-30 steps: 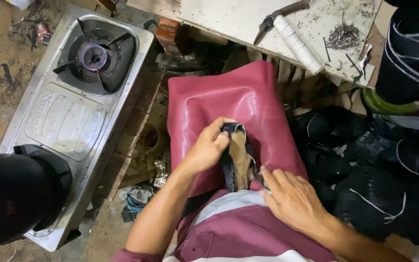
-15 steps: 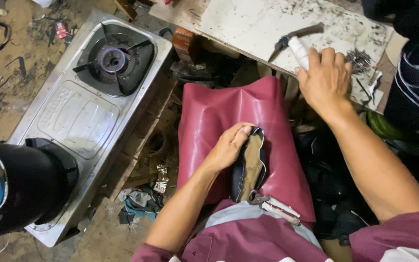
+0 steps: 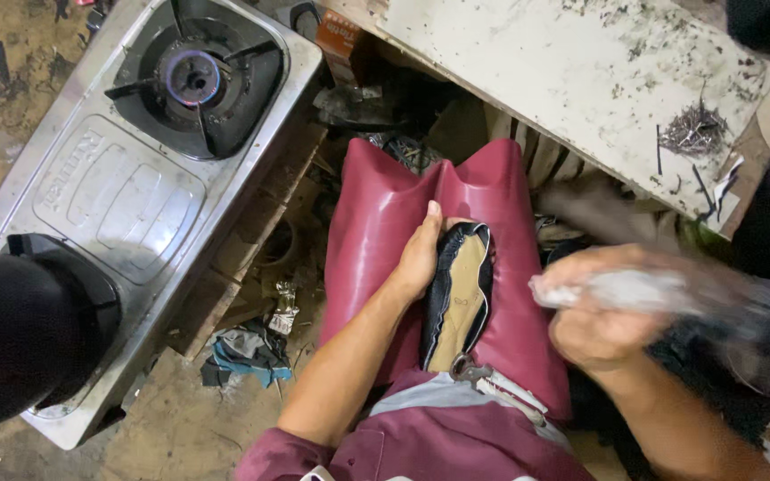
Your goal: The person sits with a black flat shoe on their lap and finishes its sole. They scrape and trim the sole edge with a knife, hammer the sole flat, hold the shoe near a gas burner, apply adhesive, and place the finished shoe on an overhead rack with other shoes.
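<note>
Shoe [image 3: 458, 298], black with a tan insole, is held sole-up on a dark red apron [image 3: 385, 232] spread over the lap. At far left, a steel gas stove [image 3: 118, 191] is seen on the floor, its burner [image 3: 193, 78] lit with a blue flame, and a black pot [image 3: 20, 330] is set at its near end. The shoe is gripped at its toe by the left hand [image 3: 421, 254], the fingers curled around its edge. To the right, the right hand [image 3: 603, 312] is closed around a pale, tube-like thing [image 3: 634, 289], too blurred to be identified with certainty. Above, a stained white tabletop [image 3: 563, 71] is seen, with a small heap of nails [image 3: 692, 134] lying on it.
</note>
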Motion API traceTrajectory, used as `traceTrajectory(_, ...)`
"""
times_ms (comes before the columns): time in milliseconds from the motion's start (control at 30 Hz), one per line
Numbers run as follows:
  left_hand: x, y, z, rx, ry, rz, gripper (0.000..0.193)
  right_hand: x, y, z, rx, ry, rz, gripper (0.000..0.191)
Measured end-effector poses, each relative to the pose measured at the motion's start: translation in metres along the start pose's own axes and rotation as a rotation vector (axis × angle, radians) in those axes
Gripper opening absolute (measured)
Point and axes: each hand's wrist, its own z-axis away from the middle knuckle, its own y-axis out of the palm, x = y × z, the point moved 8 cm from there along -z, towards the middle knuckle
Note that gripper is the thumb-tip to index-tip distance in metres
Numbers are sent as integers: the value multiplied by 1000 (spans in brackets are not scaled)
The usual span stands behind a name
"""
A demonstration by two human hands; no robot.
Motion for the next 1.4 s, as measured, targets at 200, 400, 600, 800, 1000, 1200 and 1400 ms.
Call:
traceTrajectory(200,5,-13,-3,-70,33,-94,79,-7,29,14,446,497,306,20)
traceTrajectory(400,3,-13,-1,-20,58,-123,84,-1,38,12,355,306,286,14)
traceTrajectory(600,1,-19,2,-96,51,-189,82,-18,22,35,300,594,89,30)
traceTrajectory(800,-3,-13,2,-65,78,-136,82,-8,44,15,476,331,395,32)
traceTrajectory(1000,1,-10,4,-71,28,-99,88,-10,22,40,293,453,56,23)
traceTrajectory(1200,-12,-5,6,-46,94,-177,91,-36,38,65,740,682,562,34)
traceTrajectory(1400,-12,-7,8,-69,80,-184,93,12,32,22,356,328,247,31)
